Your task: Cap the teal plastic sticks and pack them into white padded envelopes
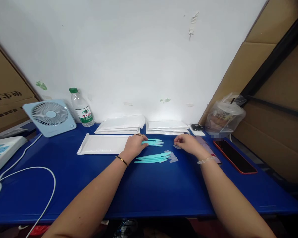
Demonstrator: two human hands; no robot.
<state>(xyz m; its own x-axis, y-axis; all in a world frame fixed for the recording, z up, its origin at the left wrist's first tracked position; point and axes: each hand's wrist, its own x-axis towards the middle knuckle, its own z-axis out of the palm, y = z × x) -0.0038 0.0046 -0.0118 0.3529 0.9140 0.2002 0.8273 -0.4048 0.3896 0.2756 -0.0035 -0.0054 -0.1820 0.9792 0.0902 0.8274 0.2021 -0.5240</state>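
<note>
My left hand [136,145] is closed on several turquoise eyebrow razors [154,142], whose blade ends stick out to the right. More turquoise eyebrow razors [152,158] lie in a loose bunch just below it on the blue table. At their right ends rest several small translucent caps [173,158]. To the right, my right hand [187,144] pinches a translucent cap [176,147] between thumb and fingertips, apart from the held razors. A white padded mailer [103,144] lies flat at my left hand, partly hidden by it.
White packets [120,125] and more packets [167,125] lie along the wall. A fan [49,117] and water bottle [82,109] stand at left, near a power strip [3,153] and white cable. At right are a red-edged phone [234,156] and bagged drink cup [224,114].
</note>
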